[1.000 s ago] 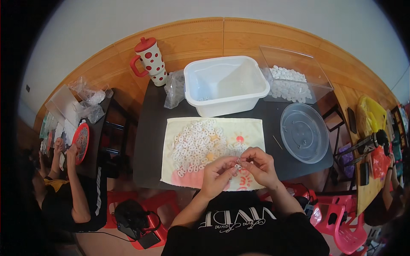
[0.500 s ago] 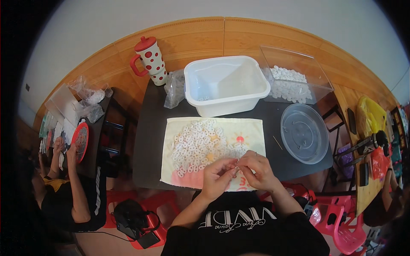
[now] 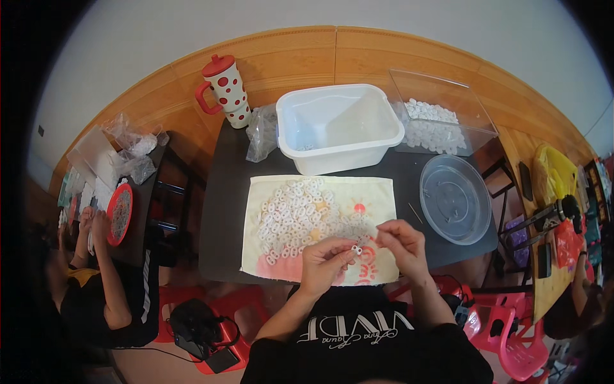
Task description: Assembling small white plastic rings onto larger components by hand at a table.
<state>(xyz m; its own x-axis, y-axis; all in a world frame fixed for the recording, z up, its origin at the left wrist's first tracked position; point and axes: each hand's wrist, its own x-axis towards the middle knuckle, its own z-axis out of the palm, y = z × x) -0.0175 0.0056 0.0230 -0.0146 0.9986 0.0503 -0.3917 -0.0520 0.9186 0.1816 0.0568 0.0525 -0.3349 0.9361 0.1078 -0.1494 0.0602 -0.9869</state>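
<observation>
Between thumb and index finger, my left hand (image 3: 325, 264) pinches a small white two-holed plastic piece (image 3: 357, 250). Apart from it, to the right, my right hand (image 3: 404, 248) is raised over the towel's right edge. Its fingertips are closed together, and whatever may lie between them is too small to make out. A pale yellow towel (image 3: 377, 192) with pink and orange prints lies under both hands. Many similar white two-holed pieces (image 3: 291, 221) are heaped on its left and middle.
Behind the towel stands a white basin (image 3: 339, 165). A clear box of white pieces (image 3: 436, 125) is at back right, near a round clear lid (image 3: 455, 201) and a thin stick (image 3: 415, 212). A dotted tumbler (image 3: 228, 93) stands at back left. Co-workers sit on both sides.
My hands were together at the piece; now the right hand has moved away to the right and slightly up. The left hand stays with the piece, which is now exposed.
</observation>
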